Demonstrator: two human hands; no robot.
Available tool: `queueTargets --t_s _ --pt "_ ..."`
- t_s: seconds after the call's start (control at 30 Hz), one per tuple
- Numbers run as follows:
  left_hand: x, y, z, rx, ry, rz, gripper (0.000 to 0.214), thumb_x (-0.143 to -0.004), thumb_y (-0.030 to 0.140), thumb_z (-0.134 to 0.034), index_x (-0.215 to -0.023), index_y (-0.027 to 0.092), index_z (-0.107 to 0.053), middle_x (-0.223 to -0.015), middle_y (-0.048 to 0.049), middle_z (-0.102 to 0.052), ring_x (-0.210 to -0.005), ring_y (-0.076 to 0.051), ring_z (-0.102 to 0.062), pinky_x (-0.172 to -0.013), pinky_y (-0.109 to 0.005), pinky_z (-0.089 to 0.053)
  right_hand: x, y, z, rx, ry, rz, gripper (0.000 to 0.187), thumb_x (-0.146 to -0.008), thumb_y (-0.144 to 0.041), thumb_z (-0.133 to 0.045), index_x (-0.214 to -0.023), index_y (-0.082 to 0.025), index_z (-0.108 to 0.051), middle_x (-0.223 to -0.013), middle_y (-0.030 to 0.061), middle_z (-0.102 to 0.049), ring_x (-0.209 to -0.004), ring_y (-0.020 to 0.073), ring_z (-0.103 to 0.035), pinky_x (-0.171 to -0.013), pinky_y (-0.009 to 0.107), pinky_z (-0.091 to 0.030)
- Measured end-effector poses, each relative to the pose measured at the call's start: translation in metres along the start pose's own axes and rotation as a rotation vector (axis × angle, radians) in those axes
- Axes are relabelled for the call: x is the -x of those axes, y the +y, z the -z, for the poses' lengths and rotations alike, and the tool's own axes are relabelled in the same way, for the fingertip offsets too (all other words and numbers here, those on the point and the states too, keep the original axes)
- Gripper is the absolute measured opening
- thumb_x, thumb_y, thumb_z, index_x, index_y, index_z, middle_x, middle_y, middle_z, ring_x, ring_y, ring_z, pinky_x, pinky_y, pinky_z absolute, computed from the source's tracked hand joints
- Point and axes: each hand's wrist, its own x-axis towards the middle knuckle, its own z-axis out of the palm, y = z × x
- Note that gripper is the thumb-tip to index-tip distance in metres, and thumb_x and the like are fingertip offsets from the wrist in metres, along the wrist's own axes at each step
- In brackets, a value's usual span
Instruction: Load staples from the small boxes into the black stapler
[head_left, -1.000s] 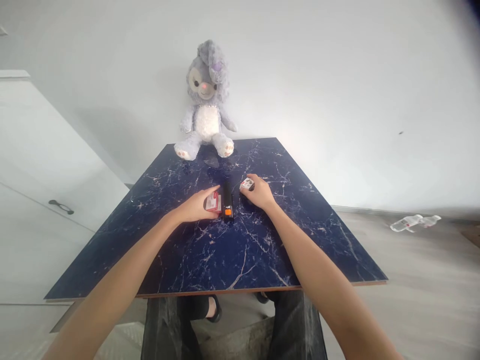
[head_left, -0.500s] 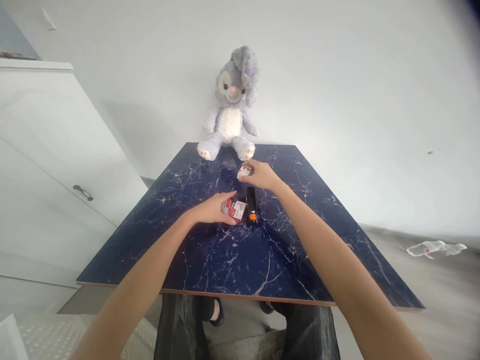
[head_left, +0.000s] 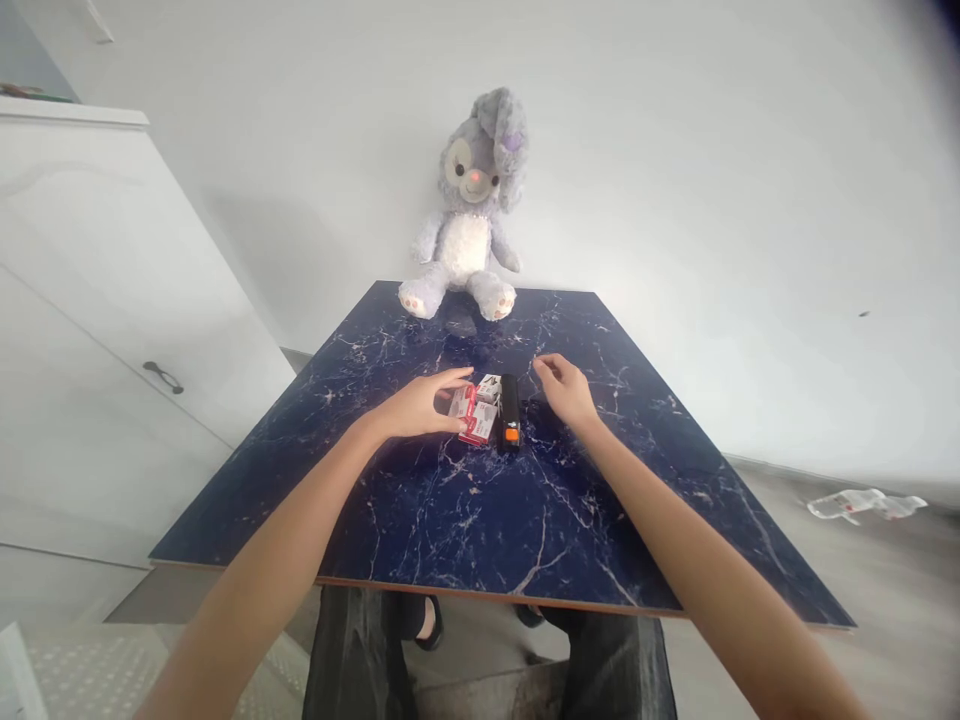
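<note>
Several small red and white boxes [head_left: 481,420] lie close together on the dark blue marbled table. Beside them, on the right, lies a long black object [head_left: 510,412] with an orange patch at its near end. My left hand [head_left: 416,405] reaches in from the left, thumb and fingers spread around the left side of the boxes, the thumb at or over one of them. A white box [head_left: 490,387] lies at the far end of the group. My right hand [head_left: 568,392] is to the right of the black object, apart from it, fingers curled in with nothing visible in them.
A grey plush rabbit [head_left: 469,220] sits at the table's far edge against the white wall. To the left stands a white cabinet [head_left: 97,330] with a dark handle. Clear plastic bottles [head_left: 862,504] lie on the floor at the right.
My right hand has let go of the white box, which now lies by the others, and has drawn back to the right. My left hand has loosened and shifted slightly left.
</note>
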Motion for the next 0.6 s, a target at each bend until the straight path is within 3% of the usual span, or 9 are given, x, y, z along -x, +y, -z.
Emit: queueTargets --t_s 0.1,0.2,0.27,0.33,0.4,0.47,0.6 --pt "-0.003 0.011 -0.015 -0.100 0.002 -0.037 0.097 -0.075 0.052 -0.082 -0.159 0.036 -0.036 -0.156 -0.0099 -0.050 -0.138 -0.037 -0.051 -0.110 -0.052 -0.045 0.019 0.019 -0.003 0.009 0.004 -0.025 0.039 -0.097 -0.049 -0.044 -0.105 -0.022 -0.071 -0.104 0.0073 -0.077 -0.096 0.0249 -0.069 -0.090 0.038 -0.051" --pt "-0.006 0.012 -0.019 -0.078 0.059 -0.029 0.088 -0.079 0.056 -0.077 -0.156 0.032 -0.042 -0.159 -0.0097 -0.045 -0.135 -0.035 -0.054 -0.104 -0.047 -0.052 0.020 0.022 -0.004 0.015 -0.037 -0.015 0.039 -0.097 -0.051 -0.045 -0.089 -0.022 -0.070 -0.091 0.0059 -0.076 -0.088 0.0245 -0.070 -0.087 0.038 -0.052" --pt "-0.007 0.007 -0.015 -0.020 0.143 0.078 0.065 -0.089 0.059 -0.064 -0.145 0.028 -0.054 -0.150 -0.0111 -0.055 -0.118 -0.031 -0.065 -0.090 -0.043 -0.058 0.017 0.019 -0.003 -0.023 -0.107 -0.040 0.045 -0.098 -0.054 -0.044 -0.078 -0.021 -0.067 -0.085 0.0060 -0.075 -0.082 0.0238 -0.070 -0.083 0.038 -0.055" --pt "-0.009 0.000 -0.010 0.049 0.171 0.242 0.049 -0.094 0.060 -0.054 -0.125 0.024 -0.064 -0.126 -0.0119 -0.070 -0.094 -0.027 -0.073 -0.074 -0.041 -0.061 0.016 0.014 -0.002 -0.150 -0.234 -0.108 0.050 -0.098 -0.058 -0.045 -0.075 -0.020 -0.067 -0.084 0.0073 -0.075 -0.076 0.0230 -0.071 -0.076 0.037 -0.059" --pt "-0.011 -0.004 -0.011 0.169 0.098 0.340 0.043 -0.093 0.058 -0.056 -0.111 0.020 -0.066 -0.106 -0.0105 -0.074 -0.079 -0.025 -0.074 -0.067 -0.039 -0.062 0.020 0.007 -0.002 -0.319 -0.391 -0.186 0.050 -0.096 -0.061 -0.049 -0.078 -0.019 -0.069 -0.087 0.0095 -0.074 -0.074 0.0229 -0.071 -0.071 0.038 -0.062" --pt "-0.014 -0.005 -0.019 0.297 0.002 0.343 0.037 -0.090 0.054 -0.063 -0.104 0.020 -0.063 -0.098 -0.0087 -0.074 -0.077 -0.024 -0.075 -0.069 -0.039 -0.063 0.026 0.000 -0.005 -0.436 -0.494 -0.236 0.046 -0.094 -0.059 -0.056 -0.081 -0.017 -0.070 -0.088 0.0111 -0.073 -0.076 0.0235 -0.071 -0.068 0.039 -0.065" --pt "-0.017 0.000 -0.039 0.392 -0.005 0.334 0.038 -0.088 0.054 -0.068 -0.101 0.020 -0.058 -0.096 -0.0072 -0.073 -0.072 -0.021 -0.074 -0.069 -0.039 -0.064 0.036 -0.012 -0.012 -0.480 -0.505 -0.300 0.040 -0.089 -0.055 -0.066 -0.085 -0.016 -0.070 -0.085 0.0116 -0.071 -0.075 0.0227 -0.070 -0.065 0.040 -0.068"
